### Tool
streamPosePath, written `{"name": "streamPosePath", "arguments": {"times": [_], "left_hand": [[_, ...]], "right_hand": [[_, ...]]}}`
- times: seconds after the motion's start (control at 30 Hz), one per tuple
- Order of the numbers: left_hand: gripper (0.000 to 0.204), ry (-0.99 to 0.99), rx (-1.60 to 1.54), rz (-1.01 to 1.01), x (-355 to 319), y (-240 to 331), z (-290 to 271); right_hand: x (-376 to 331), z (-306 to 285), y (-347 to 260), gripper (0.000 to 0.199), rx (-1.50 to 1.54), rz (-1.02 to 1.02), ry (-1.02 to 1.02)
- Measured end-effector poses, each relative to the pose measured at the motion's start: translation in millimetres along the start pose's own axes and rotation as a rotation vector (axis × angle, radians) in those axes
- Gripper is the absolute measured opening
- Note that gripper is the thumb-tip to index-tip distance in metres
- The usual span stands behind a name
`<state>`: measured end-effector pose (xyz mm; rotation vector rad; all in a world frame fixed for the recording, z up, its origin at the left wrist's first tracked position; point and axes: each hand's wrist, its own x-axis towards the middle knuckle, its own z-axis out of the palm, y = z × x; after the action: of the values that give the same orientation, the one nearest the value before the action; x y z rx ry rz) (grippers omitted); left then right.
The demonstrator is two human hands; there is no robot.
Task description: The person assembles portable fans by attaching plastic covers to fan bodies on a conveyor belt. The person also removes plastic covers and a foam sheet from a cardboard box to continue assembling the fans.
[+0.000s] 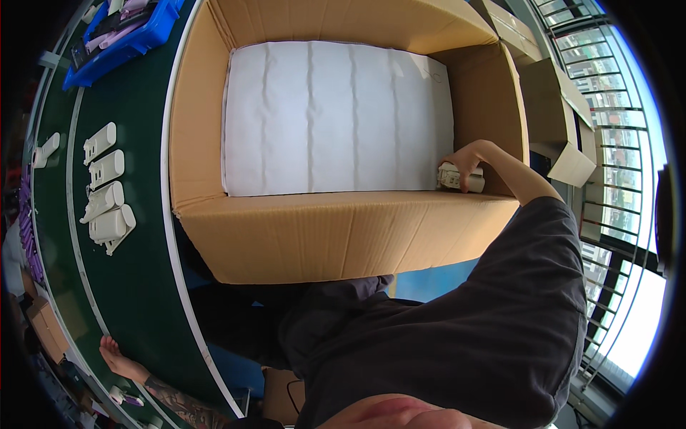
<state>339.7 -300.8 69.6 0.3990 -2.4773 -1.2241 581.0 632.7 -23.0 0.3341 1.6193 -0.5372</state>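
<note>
Inside the near right corner of a large open cardboard box (pixel 343 232), my right hand (pixel 468 159) is closed around white plastic housings (pixel 473 182). How many pieces it grips is hard to tell, since the fingers cover part of them. They are beside a white sheet (pixel 332 118) with several lengthwise ridges that spans most of the box. My left hand (pixel 123 361) lies on the green work surface (pixel 143 300) near its metal divider strip, fingers stretched out and holding nothing. Farther along that surface sit several white plastic housings (pixel 107 168) in a row.
At the far left stands a blue bin (pixel 136 43) with purple and black parts. Beyond the divider lies another white piece (pixel 46 150). Purple parts (pixel 28 222) line the left edge. Other cardboard boxes (pixel 554 107) stand to the right, by a barred window (pixel 614 143).
</note>
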Motion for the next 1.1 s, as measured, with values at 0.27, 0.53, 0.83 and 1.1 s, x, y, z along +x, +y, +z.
{"name": "streamPosePath", "arguments": {"times": [0.27, 0.53, 0.83, 1.1], "left_hand": [[0.045, 0.007, -0.028, 0.002, -6, 4, -1], [0.04, 0.074, -0.106, -0.037, -6, -1, 0], [0.038, 0.092, -0.142, -0.068, -12, 11, 9], [0.036, 0.089, -0.179, -0.023, -16, 24, 16]], "right_hand": [[12, -7, 5, 0.099, 0.052, 0.077, -0.134], [5, -4, -6, 0.092, 0.163, 0.067, -0.159], [-37, -35, -25, 0.068, 0.346, 0.076, -0.093], [-96, -147, -178, 0.094, 0.765, -0.975, 0.612]]}}
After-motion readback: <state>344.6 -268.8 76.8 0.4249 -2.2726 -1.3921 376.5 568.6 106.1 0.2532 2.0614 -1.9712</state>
